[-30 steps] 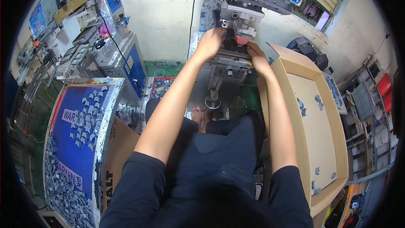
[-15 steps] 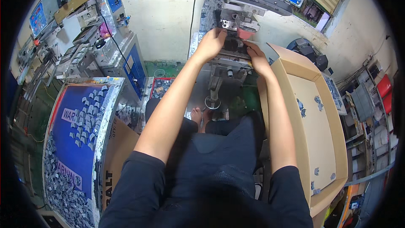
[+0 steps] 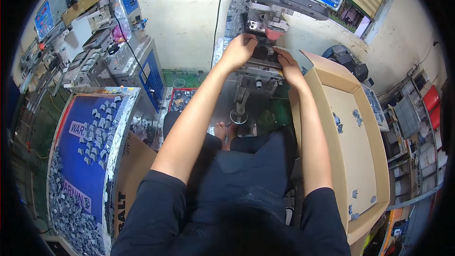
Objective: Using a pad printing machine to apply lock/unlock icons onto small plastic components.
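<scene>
In front of me stands a machine that looks like a pad printer, with a pinkish-red pad above a dark fixture. My left hand is at the fixture's left side, thumb and fingers pinched together; whatever is between them is too small to make out. On the right side my right hand reaches in with its fingers close together, their tips by a small grey piece on the fixture. Whether those fingertips grip anything is hard to see.
At my left a blue-topped board carries rows of small grey curved pieces and a heap of them. An open cardboard box with a few grey pieces stands at my right. Another machine is at the far left; shelving lines the right.
The pad sits slightly higher and further left above the fixture. My left fingers have moved a little to the right. A small grey piece now shows between the hands.
</scene>
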Available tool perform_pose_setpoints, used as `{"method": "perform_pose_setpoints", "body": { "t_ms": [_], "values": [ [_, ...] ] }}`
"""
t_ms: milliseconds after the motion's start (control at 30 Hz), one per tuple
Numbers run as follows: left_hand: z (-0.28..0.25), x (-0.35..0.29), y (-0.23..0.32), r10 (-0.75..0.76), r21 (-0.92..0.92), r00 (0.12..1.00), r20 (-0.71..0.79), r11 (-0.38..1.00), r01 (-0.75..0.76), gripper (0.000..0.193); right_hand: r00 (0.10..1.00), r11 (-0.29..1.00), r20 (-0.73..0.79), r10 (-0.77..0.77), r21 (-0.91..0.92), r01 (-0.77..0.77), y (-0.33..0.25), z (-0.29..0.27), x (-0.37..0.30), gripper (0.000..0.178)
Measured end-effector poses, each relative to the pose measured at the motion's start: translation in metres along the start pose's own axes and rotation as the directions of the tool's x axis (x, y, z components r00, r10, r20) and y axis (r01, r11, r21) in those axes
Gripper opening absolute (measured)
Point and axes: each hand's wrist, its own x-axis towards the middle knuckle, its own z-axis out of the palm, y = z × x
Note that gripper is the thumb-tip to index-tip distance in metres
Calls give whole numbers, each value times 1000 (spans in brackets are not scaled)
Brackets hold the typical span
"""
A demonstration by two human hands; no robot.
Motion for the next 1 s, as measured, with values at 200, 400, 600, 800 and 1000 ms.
{"method": "perform_pose_setpoints", "body": {
  "t_ms": [200,400,600,800,1000],
  "values": [
    [4,5,-11,50,-48,999,18,998,-49,52,1000,1000,8,-22,17,21,2,0,2,38],
    [7,8,-18,106,-14,992,73,994,-105,54,1000,999,-6,-26,23,26,5,0,3,38],
    [8,6,-20,73,-46,991,112,997,-68,52,1000,999,19,-24,-22,25,-5,-1,-1,39],
    [6,8,-20,45,-61,989,141,997,-37,51,992,981,48,-120,-150,126,-25,-6,3,42],
    [7,5,-14,93,-30,993,69,995,-91,52,985,976,117,-130,-163,148,-44,-20,16,30]
  ]
}}
